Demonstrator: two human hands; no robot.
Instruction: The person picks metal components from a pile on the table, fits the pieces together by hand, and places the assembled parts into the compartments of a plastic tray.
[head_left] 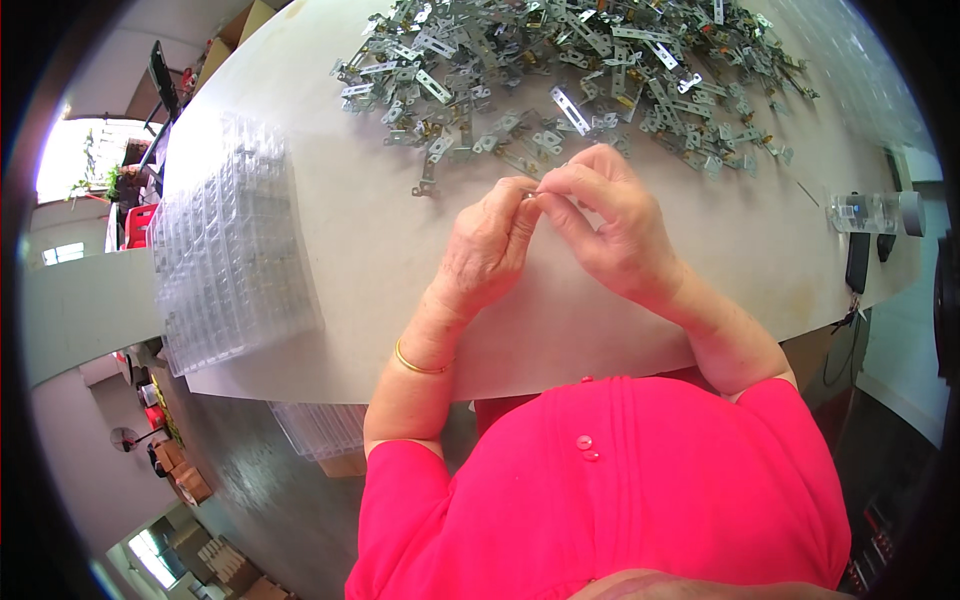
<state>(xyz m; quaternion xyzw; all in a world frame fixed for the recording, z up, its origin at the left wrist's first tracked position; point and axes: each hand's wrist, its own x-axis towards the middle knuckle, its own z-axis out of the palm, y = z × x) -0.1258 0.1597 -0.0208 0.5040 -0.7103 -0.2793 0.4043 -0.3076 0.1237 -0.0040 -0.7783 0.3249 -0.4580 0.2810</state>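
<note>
My left hand (487, 243) and my right hand (618, 228) meet over the table, fingertips almost touching. Both are closed in a pinch around a small metallic piece (531, 196), mostly covered by the fingers, so its kind does not show. Just beyond the fingertips lies a large heap of small silvery metal brackets (620, 70), flat strips with slots and holes, some with brassy bits. One longer bright slotted strip (570, 111) lies at the heap's near side. A gold bangle circles my left wrist.
Clear plastic blister trays (230, 250) are stacked at the table's left. More clear plastic (850, 70) lies far right. A clear bottle (870, 214) lies on its side at the right edge, beside a dark phone-like object (857, 262). A thin rod (807, 193) rests nearby on the pale tabletop (400, 330).
</note>
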